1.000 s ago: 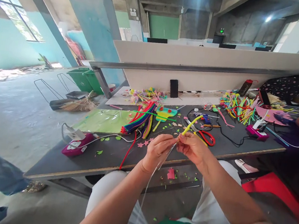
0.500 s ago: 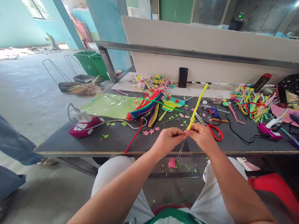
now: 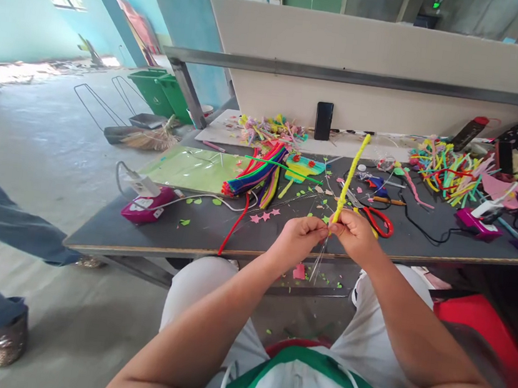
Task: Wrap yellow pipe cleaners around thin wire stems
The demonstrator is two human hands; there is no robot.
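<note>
A yellow fuzzy stem (image 3: 352, 171) rises from between my two hands, tilted slightly right, with thin wires (image 3: 319, 263) hanging below. My right hand (image 3: 355, 234) pinches its lower end. My left hand (image 3: 299, 237) is closed against the right fingertips, at the base of the stem where the wires come out; its exact grip is partly hidden by the fingers. Both hands are above the front edge of the dark table (image 3: 198, 230). Red-handled scissors (image 3: 380, 225) lie just right of my right hand.
Colourful pipe cleaners (image 3: 254, 174) lie left of centre, near a green sheet (image 3: 191, 170). A phone (image 3: 323, 121) leans at the back. Purple power blocks (image 3: 148, 205) stand at both sides. Mixed coloured stems (image 3: 450, 173) are piled right. A person's legs (image 3: 6, 213) show at left.
The view has tipped down a little, so the table sits higher in the picture. Both hands still meet at the stem's base, and more of the hanging wires shows.
</note>
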